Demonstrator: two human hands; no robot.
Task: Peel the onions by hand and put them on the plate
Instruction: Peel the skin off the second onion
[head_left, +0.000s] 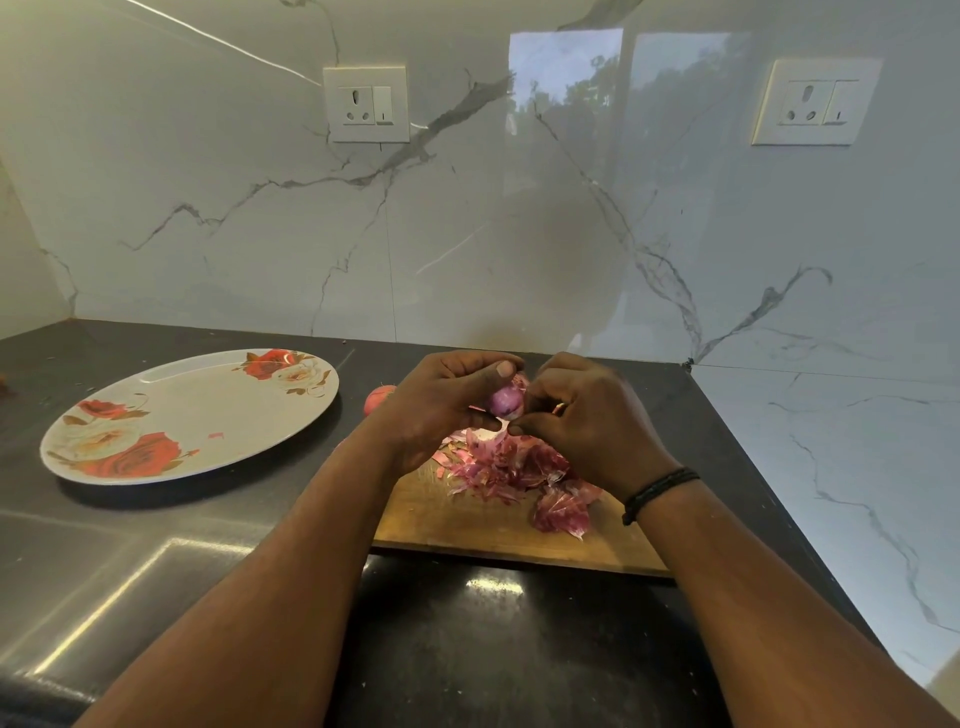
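My left hand (441, 405) grips a small purple onion (503, 402) above the wooden cutting board (467, 525), thumb on its top. My right hand (587, 421) pinches a strip of the onion's skin at its lower right side. A heap of pink onion peels (511, 467) lies on the board under both hands. Another onion (376, 399), reddish, rests on the counter left of my left hand, partly hidden by it. The oval plate (208, 395) with red rose prints lies to the left and holds only a tiny scrap of skin.
The dark counter (156, 545) ends at a marble wall behind and on the right. Two wall sockets (366, 104) (815, 101) sit high on the back wall. A black band circles my right wrist (657, 491).
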